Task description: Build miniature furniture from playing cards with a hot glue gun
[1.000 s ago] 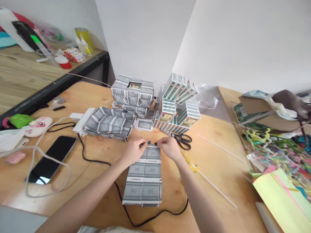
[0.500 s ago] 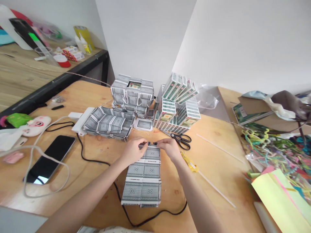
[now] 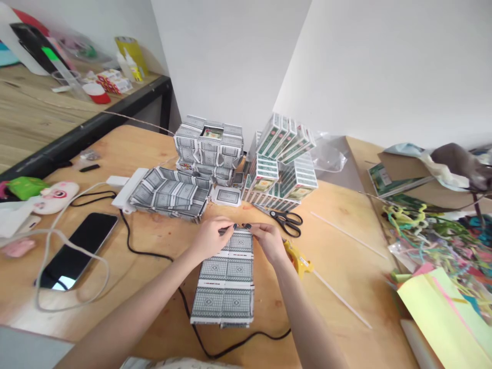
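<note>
Green-patterned card panel [image 3: 225,279] lies flat on the wooden surface [image 3: 338,246], long axis running away from the person. Left hand [image 3: 210,238] and right hand [image 3: 269,240] both pinch its far edge, fingertips nearly meeting. Judgement: press the joint evenly from both sides and keep the panel flat. Black cable [image 3: 154,253] runs beneath it; scissors [image 3: 289,221] lie just beyond the right hand.
</note>
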### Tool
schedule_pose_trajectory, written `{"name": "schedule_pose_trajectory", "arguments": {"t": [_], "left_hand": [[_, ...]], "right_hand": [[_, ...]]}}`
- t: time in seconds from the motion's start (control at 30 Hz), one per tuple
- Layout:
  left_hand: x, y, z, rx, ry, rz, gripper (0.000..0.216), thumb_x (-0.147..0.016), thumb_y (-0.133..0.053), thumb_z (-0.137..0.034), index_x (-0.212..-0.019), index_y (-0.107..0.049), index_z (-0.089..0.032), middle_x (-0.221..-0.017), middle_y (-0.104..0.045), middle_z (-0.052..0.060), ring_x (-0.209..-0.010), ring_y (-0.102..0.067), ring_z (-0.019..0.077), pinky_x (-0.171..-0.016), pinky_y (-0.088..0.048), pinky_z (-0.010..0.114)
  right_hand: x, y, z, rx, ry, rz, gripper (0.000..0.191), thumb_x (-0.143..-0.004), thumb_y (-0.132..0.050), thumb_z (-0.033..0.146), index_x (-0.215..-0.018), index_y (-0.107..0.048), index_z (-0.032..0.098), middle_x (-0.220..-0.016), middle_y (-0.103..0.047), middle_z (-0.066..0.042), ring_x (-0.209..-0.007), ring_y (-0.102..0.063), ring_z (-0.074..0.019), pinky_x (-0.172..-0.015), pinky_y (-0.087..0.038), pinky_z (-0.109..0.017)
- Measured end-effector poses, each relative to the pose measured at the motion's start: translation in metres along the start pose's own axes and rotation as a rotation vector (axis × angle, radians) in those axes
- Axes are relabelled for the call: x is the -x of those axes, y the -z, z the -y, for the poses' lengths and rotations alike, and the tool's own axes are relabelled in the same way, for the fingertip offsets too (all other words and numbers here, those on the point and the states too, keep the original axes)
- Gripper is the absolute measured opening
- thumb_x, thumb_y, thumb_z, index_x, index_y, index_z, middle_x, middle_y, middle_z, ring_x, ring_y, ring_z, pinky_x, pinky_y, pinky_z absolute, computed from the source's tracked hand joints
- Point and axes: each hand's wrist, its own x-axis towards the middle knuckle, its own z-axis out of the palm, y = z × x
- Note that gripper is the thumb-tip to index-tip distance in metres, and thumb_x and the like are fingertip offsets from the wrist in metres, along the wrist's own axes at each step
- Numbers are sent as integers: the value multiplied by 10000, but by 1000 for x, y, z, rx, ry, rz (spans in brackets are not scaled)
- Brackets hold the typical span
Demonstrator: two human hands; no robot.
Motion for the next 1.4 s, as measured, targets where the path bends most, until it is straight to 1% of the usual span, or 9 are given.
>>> {"name": "schedule_pose_trajectory", "arguments": {"t": [0.37,0.67,0.77,0.9,1.07,1.17,1.23,1.3,1.4], "left_hand": [[0,0,1,13,-13,-18,209,-813,-505,-195,-831,-713,-197,-891,-711,40,-813,-652,176,-743,-503,277],[0,0,1,13,-9,-44,196,-806,-522,-193,-830,-716,-203,-895,-717,37,-828,-656,179,-769,-509,288],[1,0,1,23,-51,-64,193,-812,-526,-193,-850,-715,-206,-906,-716,38,-844,-652,176,-795,-508,300],[3,0,1,-43,-149,-57,202,-835,-511,-187,-883,-706,-213,-894,-712,44,-859,-636,182,-821,-494,337],[6,-1,0,-207,-238,-63,227,-858,-476,-154,-920,-686,-215,-894,-707,46,-903,-612,202,-845,-463,376],[7,-2,-2,-292,-270,-60,230,-861,-463,-139,-913,-677,-203,-904,-705,47,-909,-606,208,-863,-445,385],[8,-2,-4,-325,-286,-55,225,-856,-466,-131,-910,-675,-191,-904,-704,52,-902,-608,212,-874,-438,392],[8,-1,-5,-338,-295,-58,220,-848,-471,-127,-902,-676,-186,-895,-703,55,-890,-610,214,-872,-438,394],[7,0,-6,-344,-305,-63,225,-847,-465,-129,-893,-677,-188,-886,-702,54,-882,-609,211,-858,-444,388]], "right_hand": [[-3,2,2,22,24,55,293,-588,-708,414,-688,-701,139,-712,-703,-75,-703,-638,-204,-714,-487,-330],[1,-1,0,215,184,-15,234,-682,-641,364,-769,-691,152,-888,-719,-80,-832,-648,-218,-754,-497,-323],[3,1,5,313,238,13,194,-721,-608,322,-785,-691,159,-923,-713,-86,-860,-648,-216,-771,-498,-319],[6,4,22,460,309,89,123,-732,-588,207,-773,-701,183,-901,-712,-64,-864,-643,-201,-792,-485,-307],[10,1,49,926,496,256,279,-804,-443,83,-839,-698,193,-895,-706,-58,-843,-638,-174,-793,-464,-283],[12,-4,59,1109,492,294,322,-795,-428,50,-844,-704,209,-879,-713,-54,-847,-642,-180,-773,-452,-263],[14,-6,62,1181,458,272,318,-775,-456,51,-844,-712,227,-868,-721,-48,-846,-647,-190,-763,-447,-254],[17,-7,61,1211,429,239,321,-762,-475,60,-861,-716,246,-871,-728,-38,-845,-653,-194,-751,-446,-246],[24,-6,57,1206,432,240,364,-772,-446,65,-935,-707,259,-899,-729,-31,-855,-660,-197,-734,-455,-243]]}}
